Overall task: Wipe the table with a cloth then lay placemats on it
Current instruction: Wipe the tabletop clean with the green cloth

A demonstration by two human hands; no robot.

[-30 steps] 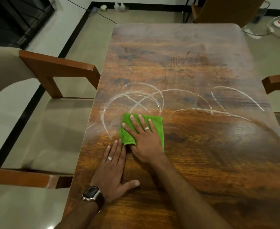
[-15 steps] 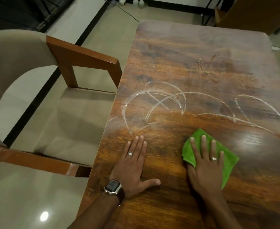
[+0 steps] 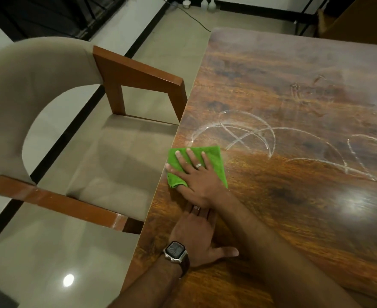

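Note:
A green cloth (image 3: 216,163) lies flat at the left edge of the glossy brown wooden table (image 3: 294,96). My right hand (image 3: 196,176) presses down on the cloth with straight, spread fingers, its forearm crossing over from the right. Just behind it, my left hand (image 3: 196,236) rests flat on the tabletop, with a watch on its wrist; its fingertips are hidden under my right wrist. Whitish curved wipe streaks (image 3: 260,134) mark the wood beyond the cloth. No placemats are in view.
A beige upholstered chair with wooden arms (image 3: 138,74) stands tight against the table's left edge. Pale tiled floor (image 3: 172,36) with a black border stripe and a cable lies beyond. Another chair back (image 3: 360,18) shows at the far right end.
My right hand has swept the cloth leftward from the table's right-middle to its left edge, crossing over my left hand. The view has swung left. My left hand stays flat.

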